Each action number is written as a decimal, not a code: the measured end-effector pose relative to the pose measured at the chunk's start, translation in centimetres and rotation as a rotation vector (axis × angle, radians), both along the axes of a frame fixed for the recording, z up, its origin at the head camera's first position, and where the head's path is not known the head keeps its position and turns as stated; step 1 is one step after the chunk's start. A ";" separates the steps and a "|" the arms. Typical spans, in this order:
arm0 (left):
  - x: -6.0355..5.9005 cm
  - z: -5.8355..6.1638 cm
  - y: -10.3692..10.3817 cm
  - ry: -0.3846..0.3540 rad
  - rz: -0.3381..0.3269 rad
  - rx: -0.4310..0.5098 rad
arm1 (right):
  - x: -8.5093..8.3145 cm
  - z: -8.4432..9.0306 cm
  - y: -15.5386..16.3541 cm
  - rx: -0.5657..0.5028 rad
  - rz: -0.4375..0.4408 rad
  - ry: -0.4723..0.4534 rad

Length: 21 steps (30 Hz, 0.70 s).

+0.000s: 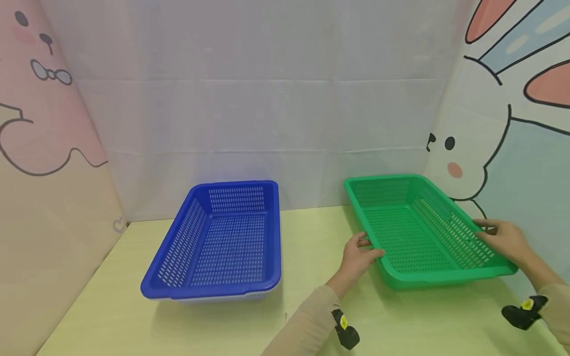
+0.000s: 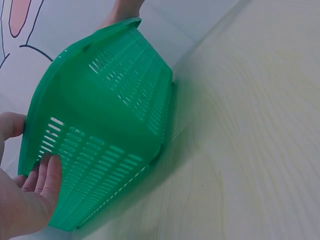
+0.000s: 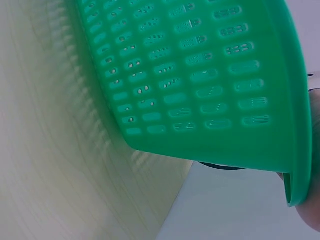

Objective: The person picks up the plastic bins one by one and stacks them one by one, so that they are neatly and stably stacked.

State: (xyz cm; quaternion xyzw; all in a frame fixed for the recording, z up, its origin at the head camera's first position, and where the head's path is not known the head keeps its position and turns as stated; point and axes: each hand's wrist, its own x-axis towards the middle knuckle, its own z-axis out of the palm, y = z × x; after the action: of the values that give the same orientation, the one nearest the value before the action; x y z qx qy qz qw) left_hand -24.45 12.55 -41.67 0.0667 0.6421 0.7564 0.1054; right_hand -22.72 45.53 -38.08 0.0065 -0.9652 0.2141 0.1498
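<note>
A green plastic basket (image 1: 411,242) with slotted walls and floor is at the right of the table, close over its surface. On its left rim, my left hand (image 1: 357,256) has the thumb over the top and the fingers against the slotted outer wall, as the left wrist view also shows. My right hand (image 1: 507,242) grips the opposite rim near the front right corner. In the right wrist view, the basket wall (image 3: 200,140) covers most of the frame, and only part of the right hand (image 3: 311,212) shows behind the rim.
A blue slotted basket (image 1: 233,247) stands on the left half of the pale wooden table (image 1: 311,232), with a white edge (image 1: 262,295) showing beneath its front rim. White sheeting (image 1: 276,109) hangs behind, with cartoon-printed walls on both sides. The right wall is close beside the green basket.
</note>
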 end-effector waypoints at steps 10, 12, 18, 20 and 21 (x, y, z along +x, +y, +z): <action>-0.1 0.0 -0.2 0.011 0.021 -0.024 | -0.2 0.0 -0.2 0.018 -0.035 -0.012; -0.1 0.0 -0.4 0.014 0.025 -0.040 | -0.2 0.1 -0.3 0.013 -0.034 -0.014; -0.2 0.1 -1.0 0.019 0.012 -0.085 | -0.2 0.1 -0.3 0.013 -0.007 0.014; -0.2 0.1 -1.2 0.024 0.010 -0.096 | -0.2 0.1 -0.4 0.015 0.004 0.019; -0.2 0.1 -1.4 0.026 0.011 -0.103 | -0.3 0.1 -0.5 0.014 0.005 0.019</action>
State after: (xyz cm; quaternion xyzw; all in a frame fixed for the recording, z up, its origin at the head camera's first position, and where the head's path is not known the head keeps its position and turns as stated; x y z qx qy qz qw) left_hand -24.65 11.20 -41.60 0.0672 0.6819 0.7220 0.0961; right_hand -22.98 45.04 -37.95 0.0119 -0.9653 0.2074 0.1583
